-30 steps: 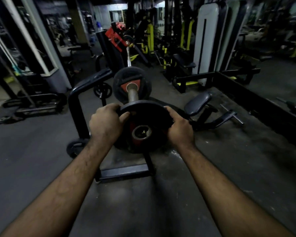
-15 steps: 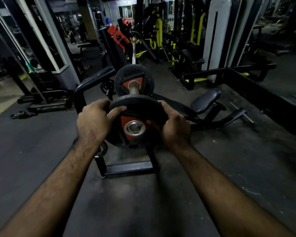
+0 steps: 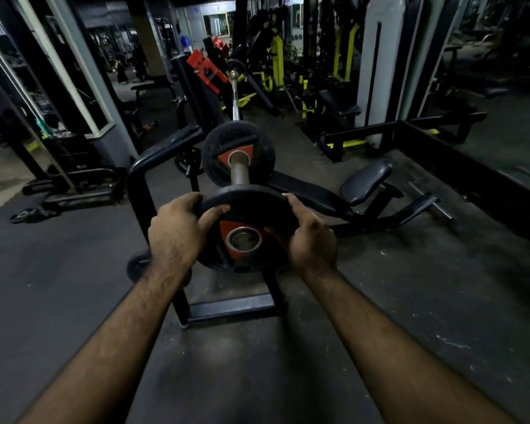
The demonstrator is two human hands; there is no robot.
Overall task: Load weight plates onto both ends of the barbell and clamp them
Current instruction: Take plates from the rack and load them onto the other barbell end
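1. Head view. Plate in hand: a round black rubber-coated weight plate with red wedge inserts and a steel-ringed centre hole [image 3: 242, 231], held upright and facing the camera, its top edge tipped slightly away.

2. Left hand [image 3: 178, 234] grips the plate's left rim, fingers curled over the back edge, thumb laid across the front face. Right hand [image 3: 309, 240] grips the right rim the same way, thumb on the front near the red insert. Both forearms reach in from the bottom corners.

3. Held plate sits just in front of the near end of the grey steel barbell sleeve [image 3: 240, 171]. The sleeve's end is hidden behind the plate's upper rim; whether the hole is already on the sleeve cannot be told. The hole looks lower than the sleeve.

4. Further along the sleeve, a second black plate with a red triangular insert [image 3: 237, 154] is already seated on the bar, apart from the held plate, with bare sleeve showing between the two.

5. The slim chrome barbell shaft [image 3: 235, 99] runs away from the camera to its far end, which shows as a small round knob near red and black machine parts.

6. The bar rests across a black tubular steel rack [image 3: 162, 151]; its base frame lies on the dark rubber floor [image 3: 58, 286] below the hands.

7. To the right of the rack, a low black padded bench [image 3: 364, 179]. Behind, dim yellow-and-black gym machines [image 3: 277, 59].
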